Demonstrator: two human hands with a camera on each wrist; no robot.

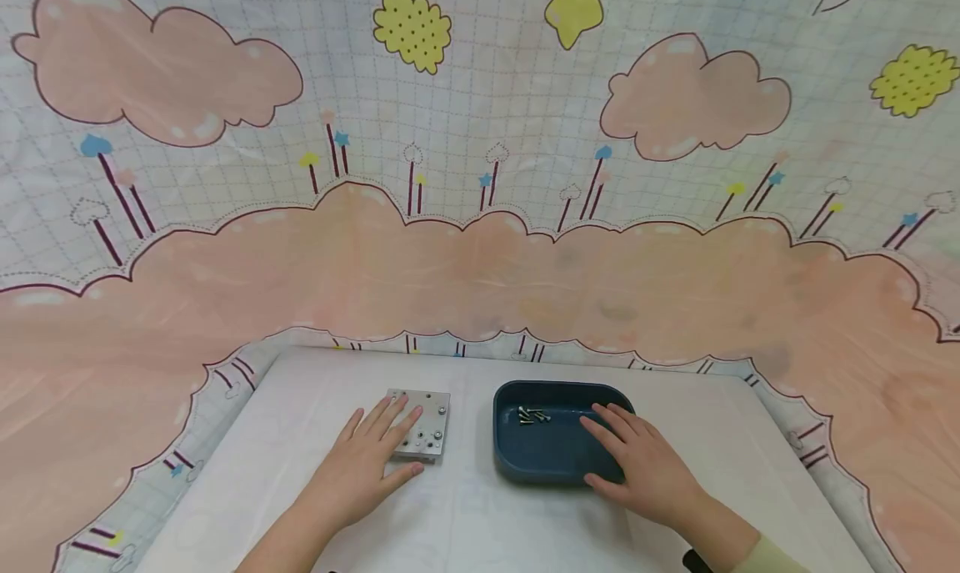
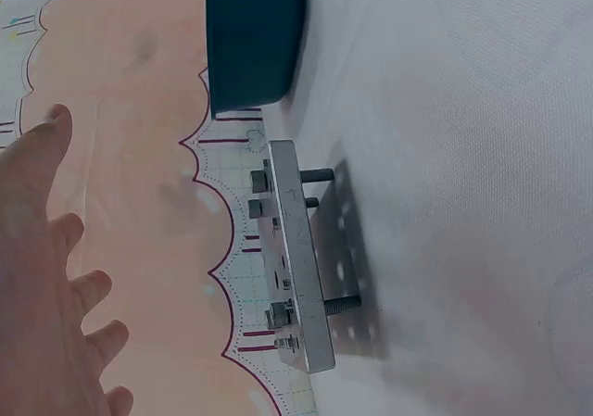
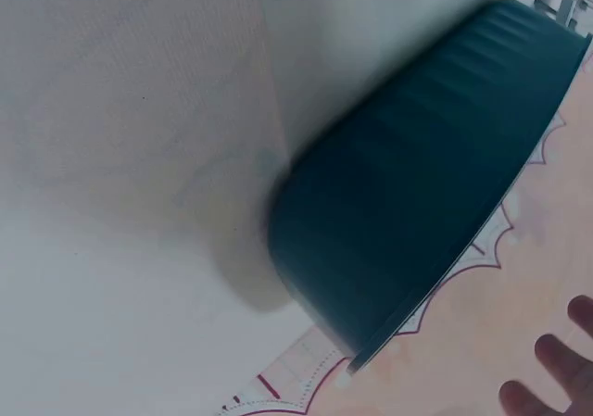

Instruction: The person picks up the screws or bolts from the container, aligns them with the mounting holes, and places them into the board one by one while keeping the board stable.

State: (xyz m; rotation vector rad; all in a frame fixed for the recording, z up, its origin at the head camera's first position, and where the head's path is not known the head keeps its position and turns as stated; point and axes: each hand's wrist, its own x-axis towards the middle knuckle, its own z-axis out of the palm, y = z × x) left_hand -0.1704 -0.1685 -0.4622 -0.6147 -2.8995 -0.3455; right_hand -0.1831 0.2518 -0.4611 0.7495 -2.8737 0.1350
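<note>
A silver metal plate with several bolts and holes lies on the table. In the left wrist view the plate stands raised on bolts that stick out beneath it. My left hand is spread over the plate's left side and hides part of it; the left wrist view shows the fingers above the plate, apart from it. A dark blue tray holds several small screws toward its left. Over the tray's right end is my right hand, fingers spread and holding nothing.
A white cloth covers the table. Behind it hangs a patterned curtain with clouds and stars, which also drops past the table's sides. Between plate and tray runs a narrow strip of tabletop.
</note>
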